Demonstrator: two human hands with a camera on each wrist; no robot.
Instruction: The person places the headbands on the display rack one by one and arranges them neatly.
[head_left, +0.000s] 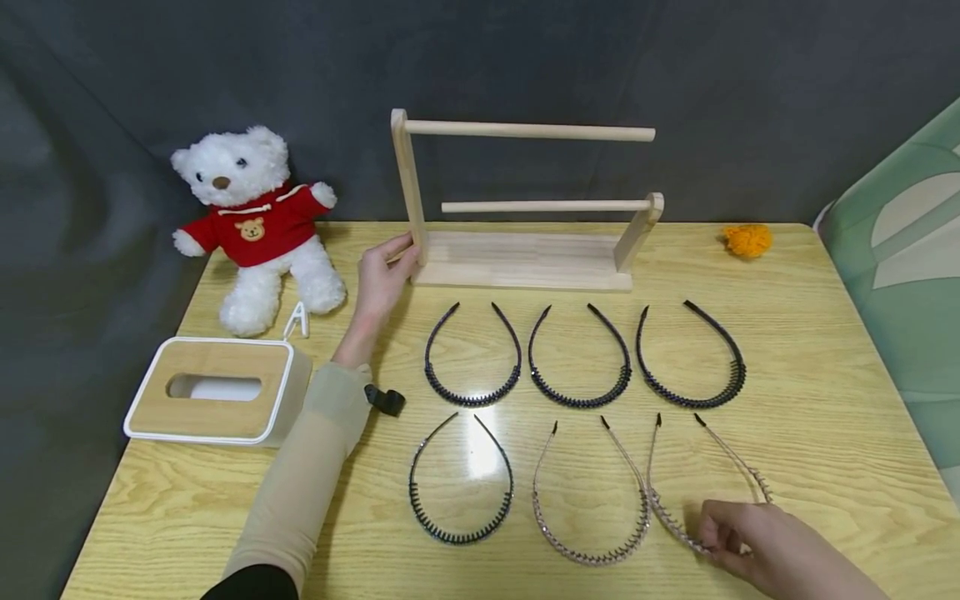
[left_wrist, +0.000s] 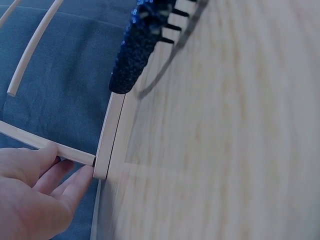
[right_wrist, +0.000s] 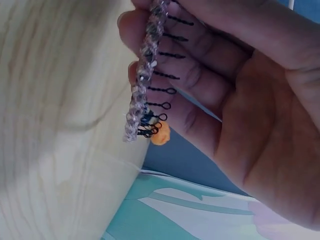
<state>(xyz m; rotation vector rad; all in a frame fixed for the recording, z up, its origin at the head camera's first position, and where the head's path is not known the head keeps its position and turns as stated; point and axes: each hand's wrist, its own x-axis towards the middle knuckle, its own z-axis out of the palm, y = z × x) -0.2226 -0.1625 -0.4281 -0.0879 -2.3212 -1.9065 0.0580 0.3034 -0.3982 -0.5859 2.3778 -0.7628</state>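
Note:
At the lower left corner of a wooden rack with two horizontal bars, my left hand pinches the left upright between thumb and fingers. My right hand holds a pinkish beaded headband at the front right; in the right wrist view its dark looped teeth point toward the palm. Part of its curve is hidden by that hand. Left of it lies another pinkish headband, its side close against the held one. A dark toothed headband lies further left.
Behind these, three dark headbands lie in a row before the rack. A white teddy bear in red, a white letter A and a wood-topped tissue box stand left. An orange tuft lies at the back right.

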